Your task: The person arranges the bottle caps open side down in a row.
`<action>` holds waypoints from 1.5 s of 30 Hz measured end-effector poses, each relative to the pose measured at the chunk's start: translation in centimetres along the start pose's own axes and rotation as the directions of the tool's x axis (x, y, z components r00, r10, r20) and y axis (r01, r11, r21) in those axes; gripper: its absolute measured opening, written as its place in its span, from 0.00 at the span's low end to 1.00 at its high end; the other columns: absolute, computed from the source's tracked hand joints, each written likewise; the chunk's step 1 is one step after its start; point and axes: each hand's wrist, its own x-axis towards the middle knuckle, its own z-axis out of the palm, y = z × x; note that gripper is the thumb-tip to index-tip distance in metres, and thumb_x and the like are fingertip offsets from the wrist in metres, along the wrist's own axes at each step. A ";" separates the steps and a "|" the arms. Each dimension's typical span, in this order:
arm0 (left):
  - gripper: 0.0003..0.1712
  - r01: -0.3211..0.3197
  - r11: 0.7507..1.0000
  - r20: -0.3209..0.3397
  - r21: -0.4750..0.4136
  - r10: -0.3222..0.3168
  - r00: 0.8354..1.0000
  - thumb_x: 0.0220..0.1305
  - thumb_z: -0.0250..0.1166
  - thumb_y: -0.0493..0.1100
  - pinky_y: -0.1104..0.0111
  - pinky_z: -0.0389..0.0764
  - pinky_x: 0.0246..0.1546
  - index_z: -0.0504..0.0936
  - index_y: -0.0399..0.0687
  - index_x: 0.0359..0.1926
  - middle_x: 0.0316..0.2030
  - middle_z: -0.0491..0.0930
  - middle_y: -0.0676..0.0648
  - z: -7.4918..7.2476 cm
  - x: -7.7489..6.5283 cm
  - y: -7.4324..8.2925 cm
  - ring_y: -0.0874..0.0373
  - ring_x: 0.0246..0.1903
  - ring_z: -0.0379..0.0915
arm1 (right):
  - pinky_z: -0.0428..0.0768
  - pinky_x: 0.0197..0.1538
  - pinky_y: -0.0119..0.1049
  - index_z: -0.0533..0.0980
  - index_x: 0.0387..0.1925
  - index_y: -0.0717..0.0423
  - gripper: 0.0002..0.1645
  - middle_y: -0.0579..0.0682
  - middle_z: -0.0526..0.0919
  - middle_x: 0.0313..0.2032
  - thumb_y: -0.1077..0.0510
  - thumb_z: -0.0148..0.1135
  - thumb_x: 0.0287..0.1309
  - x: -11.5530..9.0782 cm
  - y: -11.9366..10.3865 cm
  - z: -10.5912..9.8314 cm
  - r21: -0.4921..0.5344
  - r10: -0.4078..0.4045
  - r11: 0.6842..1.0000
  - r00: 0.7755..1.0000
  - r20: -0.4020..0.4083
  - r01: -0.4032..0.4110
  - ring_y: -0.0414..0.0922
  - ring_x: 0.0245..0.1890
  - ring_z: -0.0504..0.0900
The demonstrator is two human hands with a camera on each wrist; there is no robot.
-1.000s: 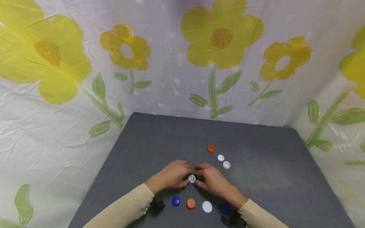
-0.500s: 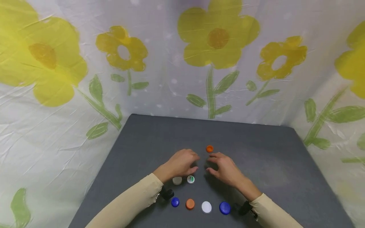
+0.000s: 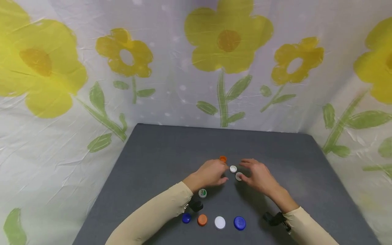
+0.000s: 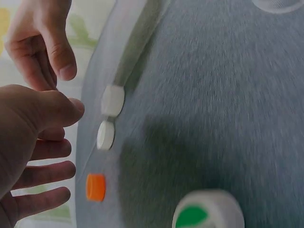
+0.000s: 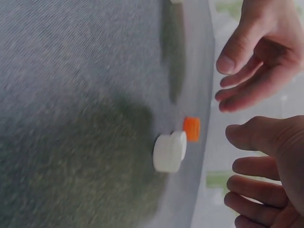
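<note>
My left hand [image 3: 211,173] hovers over the middle of the table with relaxed fingers, its fingertips just below an orange bottle cap [image 3: 223,159] in the head view. My right hand [image 3: 258,175] is to the right, thumb tip overlapping a white cap [image 3: 239,176] there. Another white cap [image 3: 233,169] lies between the two hands, hollow side up. In both wrist views the fingers are apart and hold nothing. A white cap with a green print [image 3: 202,193] lies below the left wrist; the left wrist view shows it [image 4: 209,211] close up.
Along the near side runs a row of caps: a small blue cap [image 3: 186,218], an orange cap [image 3: 202,219], a white cap [image 3: 219,223] and a larger blue cap [image 3: 240,223]. The dark grey table [image 3: 171,143] meets a flowered curtain [image 3: 171,102] behind.
Both hands have left the green-printed cap and moved away from the body and rightward, to the white caps. A white cap seen by the left wrist half a second ago is now hidden.
</note>
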 end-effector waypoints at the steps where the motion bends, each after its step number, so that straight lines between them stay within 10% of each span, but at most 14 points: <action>1: 0.17 0.003 1.000 0.005 0.000 -0.003 1.000 0.60 0.73 0.54 0.64 0.80 0.36 0.88 0.50 0.45 0.38 0.84 0.56 0.2 0.2 0.2 0.60 0.36 0.80 | 0.78 0.52 0.57 0.83 0.51 0.65 0.26 0.60 0.83 0.53 0.57 0.78 0.52 -0.1 0.2 0.0 -0.001 -0.002 1.000 1.000 -0.002 0.002 0.59 0.54 0.81; 20: 0.13 0.134 0.985 -0.006 0.108 -0.134 0.991 0.58 0.74 0.56 0.60 0.80 0.22 0.83 0.55 0.27 0.23 0.79 0.54 3.6 2.1 2.0 0.56 0.25 0.80 | 0.79 0.49 0.56 0.84 0.44 0.67 0.23 0.61 0.85 0.46 0.63 0.79 0.44 -0.8 2.3 2.7 0.033 -0.043 0.999 0.999 0.019 0.042 0.59 0.48 0.83; 45: 0.09 0.136 0.954 -0.009 0.266 -0.138 0.990 0.61 0.72 0.55 0.61 0.78 0.24 0.88 0.58 0.31 0.25 0.81 0.54 3.8 2.2 2.8 0.56 0.27 0.78 | 0.79 0.50 0.55 0.85 0.41 0.66 0.19 0.61 0.85 0.46 0.61 0.79 0.47 -1.1 2.3 4.7 0.098 -0.031 0.995 0.999 -0.021 0.033 0.59 0.47 0.84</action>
